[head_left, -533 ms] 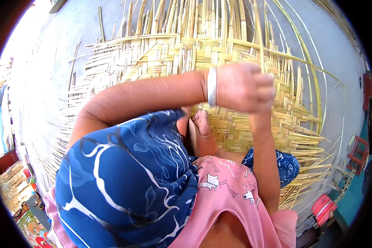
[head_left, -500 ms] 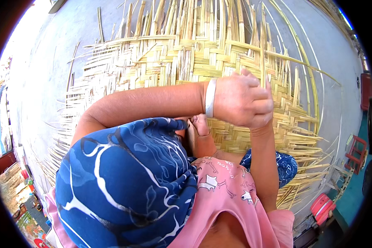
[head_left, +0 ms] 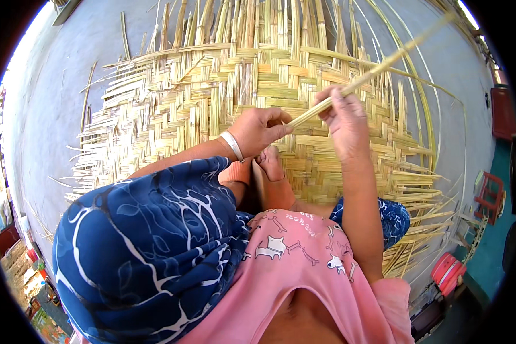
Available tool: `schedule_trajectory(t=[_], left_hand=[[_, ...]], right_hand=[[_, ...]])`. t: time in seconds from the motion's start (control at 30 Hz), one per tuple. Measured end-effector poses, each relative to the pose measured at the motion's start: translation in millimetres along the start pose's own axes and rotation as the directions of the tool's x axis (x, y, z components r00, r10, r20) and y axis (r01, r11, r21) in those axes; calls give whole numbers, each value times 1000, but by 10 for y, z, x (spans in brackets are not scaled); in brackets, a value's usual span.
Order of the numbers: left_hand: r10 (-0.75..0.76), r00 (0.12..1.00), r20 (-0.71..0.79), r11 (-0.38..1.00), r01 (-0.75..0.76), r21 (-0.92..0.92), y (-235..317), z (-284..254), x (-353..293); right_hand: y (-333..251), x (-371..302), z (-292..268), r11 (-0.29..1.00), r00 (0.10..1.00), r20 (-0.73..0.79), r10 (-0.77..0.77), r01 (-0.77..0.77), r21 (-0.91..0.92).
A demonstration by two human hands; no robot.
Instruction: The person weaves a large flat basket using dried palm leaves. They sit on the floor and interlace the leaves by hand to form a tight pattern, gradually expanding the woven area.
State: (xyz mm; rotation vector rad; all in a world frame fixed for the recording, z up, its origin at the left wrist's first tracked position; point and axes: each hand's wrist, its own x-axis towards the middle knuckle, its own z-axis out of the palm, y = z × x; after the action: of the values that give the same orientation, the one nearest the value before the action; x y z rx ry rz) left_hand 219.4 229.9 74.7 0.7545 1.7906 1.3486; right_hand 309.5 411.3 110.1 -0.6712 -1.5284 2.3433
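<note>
A long pale-yellow split reed strip (head_left: 378, 67) runs slantwise above the mat, from near my body up to the far right. My left hand (head_left: 258, 133), with a white band at the wrist, pinches its near end between thumb and fingers. Farther along, my right hand (head_left: 348, 123) grips the same strip between thumb and curled fingers. Beneath both hands lies a half-woven reed mat (head_left: 275, 94), with its loose strip ends fanning outward at the far side and both sides. My bare foot (head_left: 270, 163) rests on the mat just below my left hand.
Long loose strips (head_left: 427, 114) lie on the grey floor (head_left: 51, 114) right of the mat. A red chair-like frame (head_left: 487, 198), a dark red box (head_left: 503, 113) and a pink-red bundle (head_left: 446, 272) stand at the right edge.
My hands were together at the mat's right, left arm crossing over. Now they are apart, the left drawn back leftward, with the reed strip stretched between them and raised toward the far right.
</note>
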Motion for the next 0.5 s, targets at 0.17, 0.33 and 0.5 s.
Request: schedule_trajectory(t=[0.17,0.33,0.5], left_hand=[[-104,993,57,995,104,10,43,54,-1],[-151,987,54,987,153,-49,-64,93,-2],[-333,865,376,769,480,-423,1,15,-26]], right_hand=[[254,-133,145,978,986,1,164,-162,-134],[301,-140,43,962,977,-70,199,-209,-178],[335,-181,-88,891,931,113,348,-365,269]])
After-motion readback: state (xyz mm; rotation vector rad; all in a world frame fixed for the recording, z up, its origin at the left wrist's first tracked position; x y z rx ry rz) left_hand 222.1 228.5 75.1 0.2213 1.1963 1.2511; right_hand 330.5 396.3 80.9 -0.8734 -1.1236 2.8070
